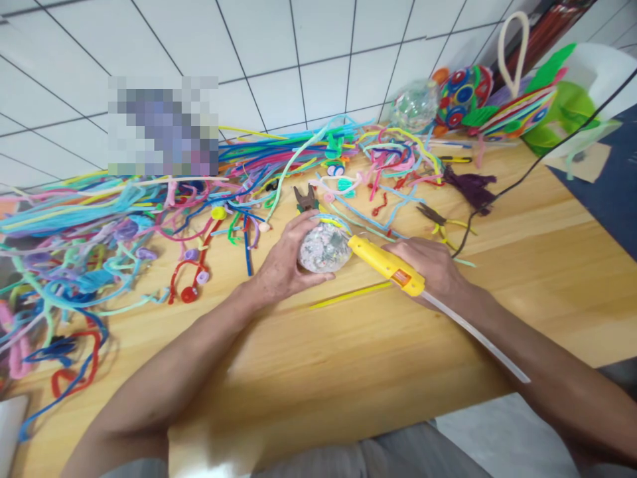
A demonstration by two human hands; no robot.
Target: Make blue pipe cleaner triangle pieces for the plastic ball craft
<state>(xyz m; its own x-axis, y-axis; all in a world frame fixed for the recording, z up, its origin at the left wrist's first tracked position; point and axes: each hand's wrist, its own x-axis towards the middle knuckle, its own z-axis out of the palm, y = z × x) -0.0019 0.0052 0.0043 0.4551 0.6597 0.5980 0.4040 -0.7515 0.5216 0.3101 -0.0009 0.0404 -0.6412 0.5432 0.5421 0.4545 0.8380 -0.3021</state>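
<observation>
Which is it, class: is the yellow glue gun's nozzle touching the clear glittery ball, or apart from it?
Touching. In the head view the yellow glue gun, gripped by the right hand, meets the side of the clear glittery ball that the left hand cups.

Two hands at a wooden table (pixel 522 219), glue gun against clear ball.

Left hand (pixel 281 265) cups clear ball (pixel 324 247); right hand (pixel 435 265) grips yellow glue gun (pixel 385 264), nozzle touching ball, glue stick (pixel 478 335) trailing back. Pipe cleaners (pixel 124 226) heaped left and beyond; pliers (pixel 440 222) just past right hand.
</observation>
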